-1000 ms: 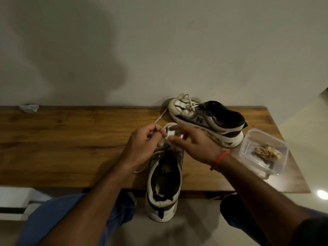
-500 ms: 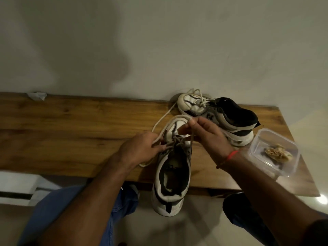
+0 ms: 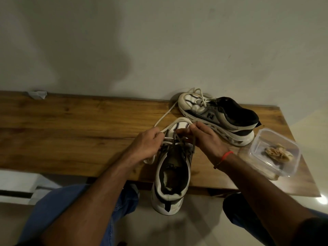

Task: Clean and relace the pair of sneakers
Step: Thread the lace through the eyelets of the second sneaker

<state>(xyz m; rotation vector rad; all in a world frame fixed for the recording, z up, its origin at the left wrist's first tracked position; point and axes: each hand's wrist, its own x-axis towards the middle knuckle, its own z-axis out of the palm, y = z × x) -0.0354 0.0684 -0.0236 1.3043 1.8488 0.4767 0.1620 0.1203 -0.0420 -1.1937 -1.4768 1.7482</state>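
Left hand point(image 3: 149, 144) was curled on the cream lace point(image 3: 166, 116) just left of the near sneaker point(image 3: 173, 167), which sat toe-away, heel hanging off the wooden table point(image 3: 71, 132). Right hand point(image 3: 206, 139) pinched lace over its toe. The other sneaker point(image 3: 220, 116), white and grey with a black collar, lay behind-right of the near one.

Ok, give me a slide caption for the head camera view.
Both hands thread a lace through the near sneaker on a wooden table.
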